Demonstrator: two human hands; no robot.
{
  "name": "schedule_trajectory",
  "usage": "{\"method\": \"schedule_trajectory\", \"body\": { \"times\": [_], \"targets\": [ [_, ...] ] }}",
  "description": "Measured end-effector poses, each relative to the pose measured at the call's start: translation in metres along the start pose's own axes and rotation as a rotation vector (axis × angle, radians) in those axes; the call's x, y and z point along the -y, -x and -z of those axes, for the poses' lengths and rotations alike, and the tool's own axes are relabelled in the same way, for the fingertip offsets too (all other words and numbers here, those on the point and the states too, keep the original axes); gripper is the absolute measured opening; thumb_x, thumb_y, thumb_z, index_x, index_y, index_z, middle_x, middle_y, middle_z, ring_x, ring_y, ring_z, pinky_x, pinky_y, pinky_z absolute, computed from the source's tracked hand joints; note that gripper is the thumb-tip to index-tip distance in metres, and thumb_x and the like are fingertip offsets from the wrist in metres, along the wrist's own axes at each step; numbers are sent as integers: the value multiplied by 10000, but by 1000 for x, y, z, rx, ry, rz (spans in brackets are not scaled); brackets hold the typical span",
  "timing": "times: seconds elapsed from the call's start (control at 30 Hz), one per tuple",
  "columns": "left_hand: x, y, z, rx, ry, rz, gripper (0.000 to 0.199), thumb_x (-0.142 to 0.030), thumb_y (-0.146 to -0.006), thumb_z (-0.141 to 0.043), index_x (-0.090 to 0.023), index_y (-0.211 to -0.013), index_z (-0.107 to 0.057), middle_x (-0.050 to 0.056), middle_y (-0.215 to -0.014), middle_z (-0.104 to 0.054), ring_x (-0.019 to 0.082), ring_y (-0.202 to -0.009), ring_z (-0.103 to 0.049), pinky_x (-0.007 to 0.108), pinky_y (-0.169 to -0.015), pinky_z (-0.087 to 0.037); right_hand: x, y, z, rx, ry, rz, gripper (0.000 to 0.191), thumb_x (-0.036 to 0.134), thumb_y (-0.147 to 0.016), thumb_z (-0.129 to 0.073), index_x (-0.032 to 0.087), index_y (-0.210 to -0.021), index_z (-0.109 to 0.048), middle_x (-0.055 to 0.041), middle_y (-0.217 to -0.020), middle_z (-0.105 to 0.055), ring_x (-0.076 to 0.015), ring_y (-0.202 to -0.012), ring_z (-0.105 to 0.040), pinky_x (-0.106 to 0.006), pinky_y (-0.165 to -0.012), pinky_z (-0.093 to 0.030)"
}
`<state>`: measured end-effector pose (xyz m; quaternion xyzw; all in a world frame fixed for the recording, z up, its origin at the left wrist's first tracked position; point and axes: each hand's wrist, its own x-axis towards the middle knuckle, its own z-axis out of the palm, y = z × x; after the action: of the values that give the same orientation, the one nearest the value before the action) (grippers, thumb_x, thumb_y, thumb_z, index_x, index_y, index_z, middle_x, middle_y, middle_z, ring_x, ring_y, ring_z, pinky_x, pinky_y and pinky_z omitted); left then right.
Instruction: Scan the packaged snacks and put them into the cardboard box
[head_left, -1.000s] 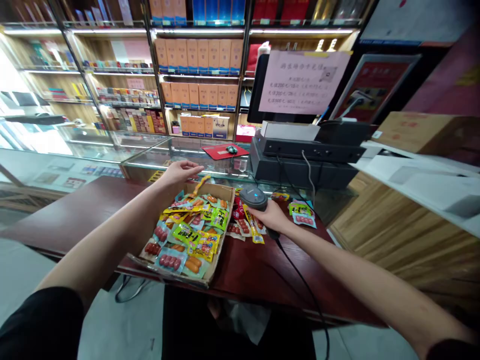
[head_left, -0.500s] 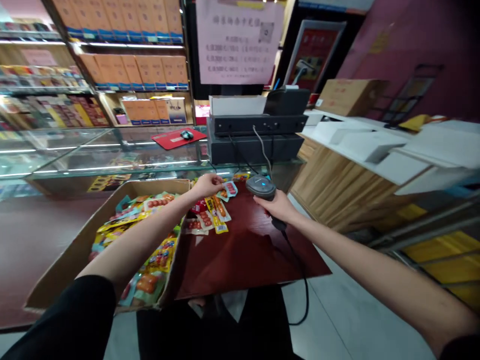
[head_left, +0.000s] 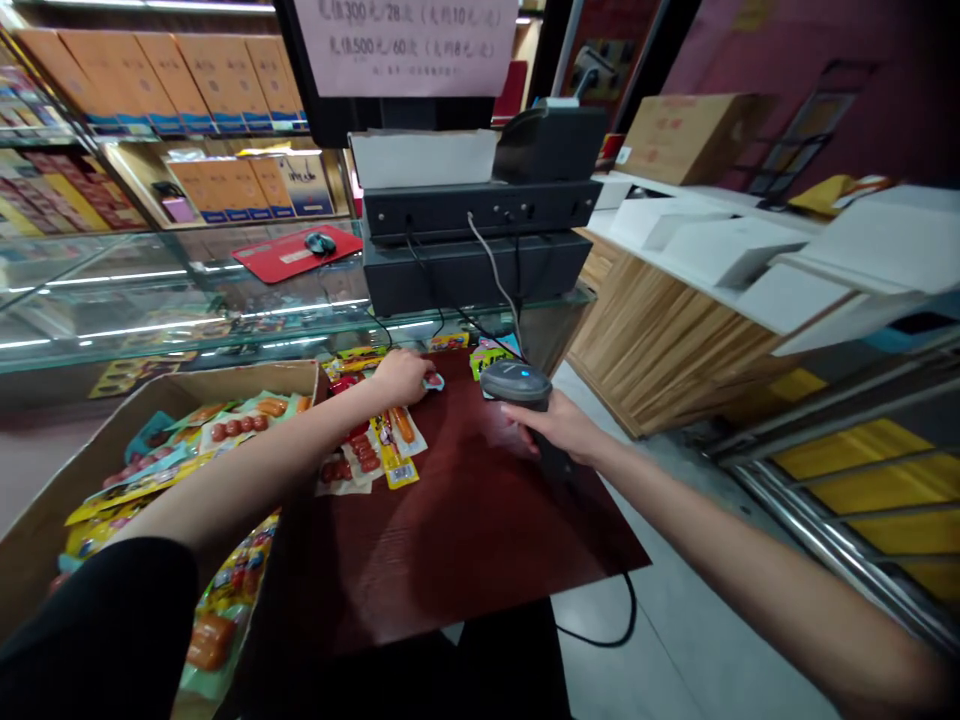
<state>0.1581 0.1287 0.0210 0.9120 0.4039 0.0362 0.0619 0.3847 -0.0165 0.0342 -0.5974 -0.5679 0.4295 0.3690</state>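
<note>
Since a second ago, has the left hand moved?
Yes. The left hand left the far rim of the cardboard box and went right, onto the loose snack packets on the red table.

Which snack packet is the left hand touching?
The left hand rests on the small red-and-blue packet nearest the scanner. The other loose packets lie closer to the cardboard box, under the forearm.

One barcode scanner (head_left: 516, 383), one cardboard box (head_left: 67, 470), two hands, one mouse (head_left: 320, 242)
</note>
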Motion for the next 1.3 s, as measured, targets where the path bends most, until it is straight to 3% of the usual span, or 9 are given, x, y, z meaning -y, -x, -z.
{"method": "schedule_trajectory", "body": {
  "times": [0.1, 0.27, 0.4, 0.53, 0.63, 0.87, 1.0, 1.13, 1.3],
  "targets": [
    [11, 16, 21, -16, 252, 98, 267, -322, -798, -575, -193, -970, -732, 72, -832, -710, 237, -829, -650, 313, -776, -463, 17, -20, -16, 206, -135, 28, 374, 526, -756, -671, 162, -729, -586, 24, -470, -538, -101, -373, -486, -231, -369, -404],
    [36, 82, 60, -149, 881, 288, 339, -452, -786, -632, -162, -953, -681, 57, -831, -709, 170, -721, -643, 262, -638, -485, 50, -58, -46, 257, -21, 169, 363, 497, -765, -687, 175, -647, -569, 7, -470, -537, -115, -393, -496, -252, -395, -402],
    [51, 146, 78, -291, 1004, 497, 322, -405, -729, -724, -167, -932, -648, 47, -838, -703, 127, -658, -624, 217, -566, -468, 85, -65, -65, 379, 28, 286, 336, 490, -796, -661, 185, -676, -585, 6, -481, -556, -123, -414, -516, -267, -441, -428],
    [61, 178, 78, -430, 1164, 651, 299, -324, -704, -757, -163, -935, -654, 57, -869, -708, 127, -658, -642, 201, -524, -455, 103, -50, -86, 485, 122, 306, 242, 422, -765, -697, 189, -786, -637, 16, -481, -573, -144, -440, -540, -282, -470, -452],
    [65, 182, 73, -565, 1326, 636, 370, -245, -674, -787, -180, -1008, -641, 46, -859, -713, 134, -680, -660, 228, -588, -502, 98, -37, -103, 448, 145, 361, 273, 365, -731, -719, 182, -929, -673, -4, -569, -635, -186, -573, -622, -303, -543, -503],
    [70, 184, 58, -615, 1460, 644, 382, -359, -649, -820, -148, -943, -698, 67, -899, -722, 142, -707, -673, 245, -635, -537, 75, -33, -121, 434, 103, 386, 352, 335, -750, -693, 161, -1056, -688, -88, -897, -737, -262, -903, -686, -376, -756, -560],
    [70, 186, 52, -692, 1495, 671, 419, -308, -589, -859, -145, -917, -656, 33, -835, -703, 116, -638, -655, 233, -586, -542, 67, -36, -125, 450, 73, 408, 393, 313, -756, -696, 154, -1114, -672, -98, -1070, -727, -261, -999, -673, -399, -894, -533],
    [63, 182, 50, -714, 1537, 644, 429, -258, -572, -864, -147, -898, -607, 13, -793, -693, 126, -669, -675, 289, -675, -584, 68, -34, -120, 456, 113, 408, 390, 313, -758, -698, 151, -1112, -676, -89, -1070, -732, -257, -991, -679, -397, -906, -530],
    [48, 171, 47, -719, 1517, 610, 396, -276, -597, -854, -137, -869, -602, 35, -799, -719, 136, -711, -690, 294, -732, -584, 78, -36, -95, 353, 213, 397, 385, 346, -747, -709, 161, -1085, -697, -83, -1021, -744, -267, -971, -684, -395, -862, -544]
  ]
}}
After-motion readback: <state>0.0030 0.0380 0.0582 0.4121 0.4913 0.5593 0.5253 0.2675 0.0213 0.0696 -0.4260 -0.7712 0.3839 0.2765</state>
